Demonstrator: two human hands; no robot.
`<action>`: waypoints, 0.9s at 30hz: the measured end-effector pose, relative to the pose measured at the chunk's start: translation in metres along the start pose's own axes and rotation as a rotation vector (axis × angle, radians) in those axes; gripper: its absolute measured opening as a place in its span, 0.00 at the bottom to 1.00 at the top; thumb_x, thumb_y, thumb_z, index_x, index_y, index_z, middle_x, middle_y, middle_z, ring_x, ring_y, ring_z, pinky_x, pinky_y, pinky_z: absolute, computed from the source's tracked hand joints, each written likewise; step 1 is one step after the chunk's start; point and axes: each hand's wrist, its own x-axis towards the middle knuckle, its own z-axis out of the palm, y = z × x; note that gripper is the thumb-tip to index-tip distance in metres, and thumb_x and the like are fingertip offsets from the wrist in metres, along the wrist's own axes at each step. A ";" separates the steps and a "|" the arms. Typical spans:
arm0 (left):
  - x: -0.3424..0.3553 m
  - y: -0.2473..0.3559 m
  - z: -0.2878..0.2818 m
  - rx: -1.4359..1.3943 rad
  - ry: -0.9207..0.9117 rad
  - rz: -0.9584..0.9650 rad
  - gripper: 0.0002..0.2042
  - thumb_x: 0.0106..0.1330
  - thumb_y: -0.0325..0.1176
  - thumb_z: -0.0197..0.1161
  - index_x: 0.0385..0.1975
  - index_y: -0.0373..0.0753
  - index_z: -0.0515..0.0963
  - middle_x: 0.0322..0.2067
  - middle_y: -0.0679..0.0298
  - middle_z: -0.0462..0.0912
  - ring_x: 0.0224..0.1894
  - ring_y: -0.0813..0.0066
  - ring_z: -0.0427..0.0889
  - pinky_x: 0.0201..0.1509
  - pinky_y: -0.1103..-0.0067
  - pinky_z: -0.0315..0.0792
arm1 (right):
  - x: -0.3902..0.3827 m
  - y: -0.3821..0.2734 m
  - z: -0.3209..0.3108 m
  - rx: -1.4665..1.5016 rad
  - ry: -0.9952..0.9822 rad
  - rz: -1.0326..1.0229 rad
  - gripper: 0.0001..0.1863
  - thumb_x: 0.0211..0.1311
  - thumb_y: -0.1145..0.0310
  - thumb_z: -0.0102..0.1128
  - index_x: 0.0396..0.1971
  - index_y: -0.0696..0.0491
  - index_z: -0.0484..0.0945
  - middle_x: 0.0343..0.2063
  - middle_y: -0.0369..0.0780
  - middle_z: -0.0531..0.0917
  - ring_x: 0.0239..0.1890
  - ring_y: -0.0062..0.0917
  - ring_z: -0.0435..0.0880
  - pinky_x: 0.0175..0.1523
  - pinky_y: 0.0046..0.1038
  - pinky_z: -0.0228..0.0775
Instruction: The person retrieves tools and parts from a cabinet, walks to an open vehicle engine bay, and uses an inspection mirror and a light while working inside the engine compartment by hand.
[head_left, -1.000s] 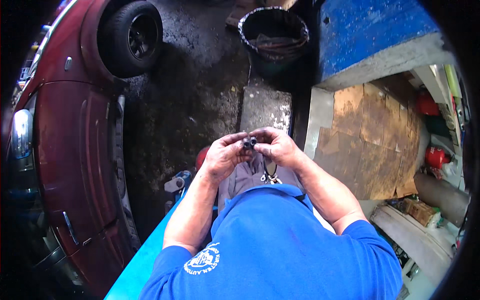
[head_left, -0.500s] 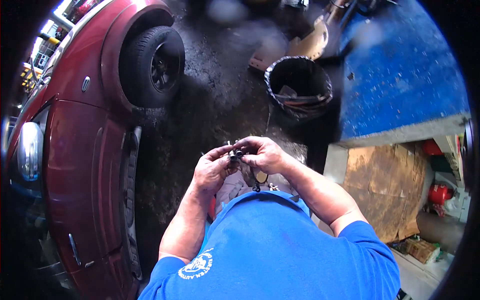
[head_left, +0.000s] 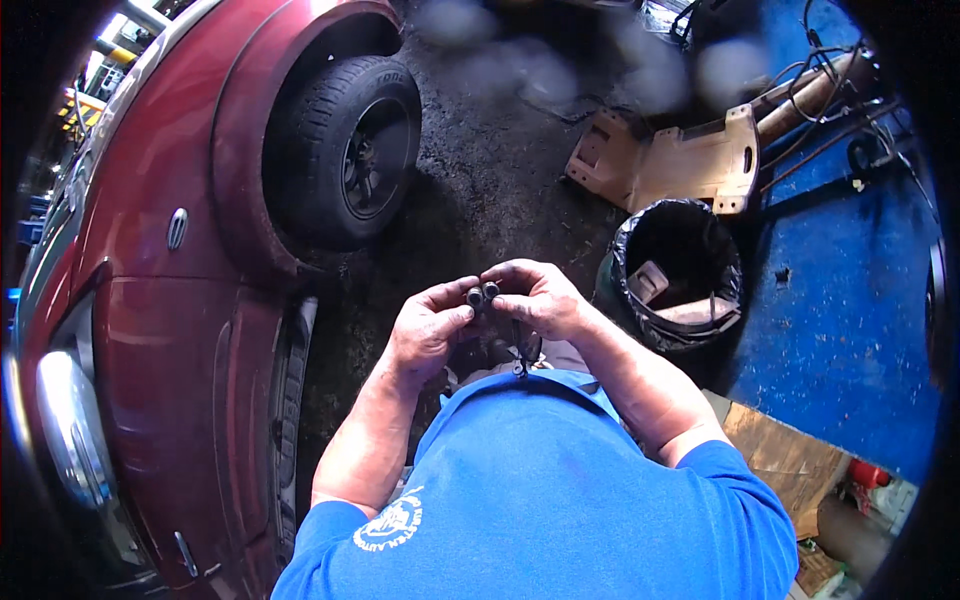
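In front of my chest, both hands meet with their fingers closed. My left hand (head_left: 428, 325) pinches a small dark metal cylinder (head_left: 474, 297) between thumb and fingertips. A matching small dark cylinder (head_left: 490, 290) sits in the pinch of my right hand (head_left: 540, 300). The two pieces stand side by side with their round ends up, touching or nearly so. Their lower parts are hidden by my fingers, and their exact kind is too small to make out. Dark grime marks my fingertips.
A dark red car (head_left: 150, 330) with a front wheel (head_left: 350, 150) stands at my left. To the right is a bin (head_left: 615, 260) lined with a black bag. Beyond it lie a tan panel (head_left: 690, 165) and a blue surface (head_left: 840, 340) with pipes and cables.
My view has turned or moved, so the car, bin and tan panel sit farther right and the bin lower. The two cylinders now show their round ends side by side.
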 end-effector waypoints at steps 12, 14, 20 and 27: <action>0.282 0.105 -0.006 0.087 -0.046 0.139 0.18 0.58 0.17 0.62 0.49 0.32 0.74 0.44 0.60 0.79 0.46 0.76 0.78 0.52 0.78 0.74 | 0.202 -0.114 -0.190 -0.132 -0.076 -0.153 0.23 0.50 0.77 0.63 0.49 0.56 0.76 0.42 0.38 0.81 0.46 0.21 0.79 0.53 0.25 0.71; 0.330 0.136 0.003 0.088 -0.059 0.128 0.17 0.58 0.16 0.62 0.48 0.33 0.74 0.43 0.60 0.79 0.46 0.76 0.78 0.53 0.78 0.73 | 0.238 -0.144 -0.221 -0.175 -0.079 -0.249 0.23 0.48 0.77 0.63 0.49 0.56 0.76 0.42 0.38 0.81 0.46 0.21 0.80 0.54 0.26 0.71; 0.439 0.211 0.032 0.149 -0.095 0.106 0.17 0.58 0.16 0.60 0.49 0.32 0.73 0.45 0.60 0.79 0.47 0.76 0.78 0.55 0.77 0.72 | 0.313 -0.230 -0.288 -0.409 -0.037 -0.274 0.23 0.47 0.78 0.61 0.48 0.54 0.77 0.40 0.38 0.81 0.44 0.22 0.80 0.51 0.25 0.72; 0.559 0.263 0.031 0.228 -0.141 0.111 0.15 0.61 0.18 0.60 0.48 0.32 0.75 0.44 0.62 0.79 0.45 0.78 0.78 0.52 0.79 0.73 | 0.401 -0.273 -0.349 -0.357 0.109 -0.246 0.20 0.51 0.78 0.58 0.47 0.55 0.77 0.34 0.34 0.80 0.31 0.14 0.77 0.36 0.19 0.71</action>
